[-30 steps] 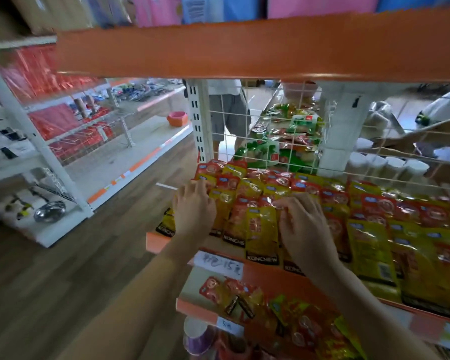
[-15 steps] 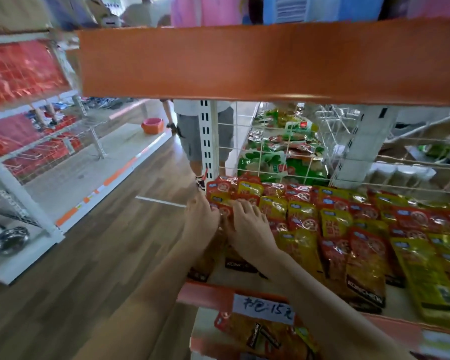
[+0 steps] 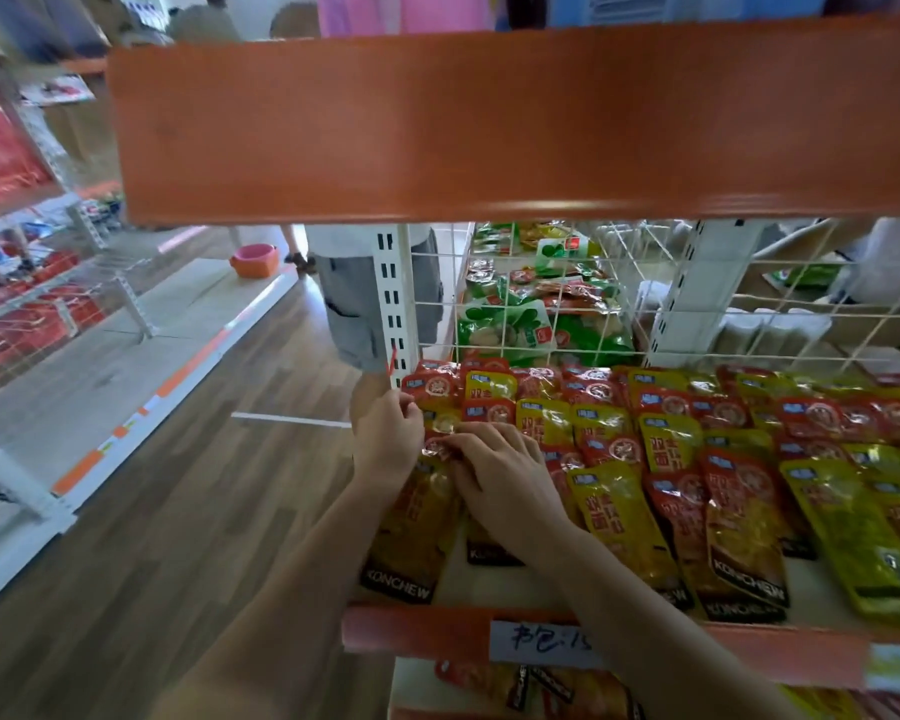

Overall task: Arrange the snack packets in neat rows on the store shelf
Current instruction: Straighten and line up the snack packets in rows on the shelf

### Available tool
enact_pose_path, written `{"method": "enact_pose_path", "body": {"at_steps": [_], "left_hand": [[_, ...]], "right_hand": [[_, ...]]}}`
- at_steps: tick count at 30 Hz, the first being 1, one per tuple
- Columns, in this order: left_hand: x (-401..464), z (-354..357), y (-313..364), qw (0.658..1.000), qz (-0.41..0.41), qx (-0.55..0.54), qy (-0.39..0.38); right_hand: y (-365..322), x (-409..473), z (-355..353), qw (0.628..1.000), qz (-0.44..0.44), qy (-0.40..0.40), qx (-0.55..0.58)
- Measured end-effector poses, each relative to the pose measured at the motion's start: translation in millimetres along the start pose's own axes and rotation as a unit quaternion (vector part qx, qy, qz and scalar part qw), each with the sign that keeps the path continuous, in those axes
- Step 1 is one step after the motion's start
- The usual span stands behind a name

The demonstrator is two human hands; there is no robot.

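Red and yellow snack packets (image 3: pixel 614 449) lie in overlapping rows across the orange-edged store shelf (image 3: pixel 417 628). At the shelf's left end my left hand (image 3: pixel 385 439) and my right hand (image 3: pixel 500 475) meet over the leftmost column. Both hands pinch the top of a red-and-yellow packet (image 3: pixel 417 517) that reaches down to the shelf's front edge. My right hand covers part of the second column.
An orange shelf board (image 3: pixel 489 122) hangs close above. A white wire grid (image 3: pixel 541 304) backs the shelf, with green packets behind it. A person in grey shorts (image 3: pixel 354 304) stands beyond the white upright post. Wooden floor and another rack lie to the left.
Both hands moved from the middle of the rows to the left end of the shelf and came together on the leftmost packet. The view drew closer.
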State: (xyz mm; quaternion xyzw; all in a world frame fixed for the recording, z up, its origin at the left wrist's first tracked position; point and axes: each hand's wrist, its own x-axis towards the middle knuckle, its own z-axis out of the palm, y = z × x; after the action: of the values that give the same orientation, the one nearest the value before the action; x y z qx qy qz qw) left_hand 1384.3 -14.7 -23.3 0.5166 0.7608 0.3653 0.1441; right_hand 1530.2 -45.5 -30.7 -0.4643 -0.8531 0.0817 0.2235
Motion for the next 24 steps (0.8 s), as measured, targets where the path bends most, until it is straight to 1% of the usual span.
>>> {"method": "enact_pose_path", "body": {"at_steps": [3,5,9,11,13,16,19,22,24], "left_hand": [[-7.4,-7.4,-2.8,0.999,0.012,-0.042,0.016],[-12.8,-12.0,-4.0,0.998,0.014,-0.061,0.023],[-24.7,-2.9,-10.4,0.998,0.014,-0.060,0.004],[-28.9,2.7,-13.2,1.000,0.014,-0.017,-0.008],[-30.5,3.8,-14.6,0.999,0.021,0.026,-0.010],[-34.0,1.8,-13.3,0.997,0.048,0.063,-0.002],[-36.3,0.8,-12.1,0.996,0.057,0.074,0.007],[-35.7,0.1,-11.3,0.995,0.059,0.076,0.021],[-35.8,-1.5,-10.2,0.995,0.061,0.067,0.039]], "right_hand": [[-1.7,14.0,-7.8,0.998,0.028,0.025,0.048],[-1.8,27.9,-14.0,0.997,0.037,0.024,0.055],[2.4,56.5,-17.0,0.996,0.067,-0.054,-0.005],[2.5,65.1,-14.4,0.992,0.067,-0.091,-0.048],[1.1,69.7,-12.1,0.990,0.063,-0.105,-0.075],[-0.9,74.2,-9.1,0.991,0.073,-0.084,-0.075],[-0.3,76.5,-5.5,0.995,0.075,-0.049,-0.048],[-1.5,75.3,-1.8,0.997,0.066,0.004,0.034],[-3.5,74.1,0.7,0.990,0.070,0.051,0.111]]}}
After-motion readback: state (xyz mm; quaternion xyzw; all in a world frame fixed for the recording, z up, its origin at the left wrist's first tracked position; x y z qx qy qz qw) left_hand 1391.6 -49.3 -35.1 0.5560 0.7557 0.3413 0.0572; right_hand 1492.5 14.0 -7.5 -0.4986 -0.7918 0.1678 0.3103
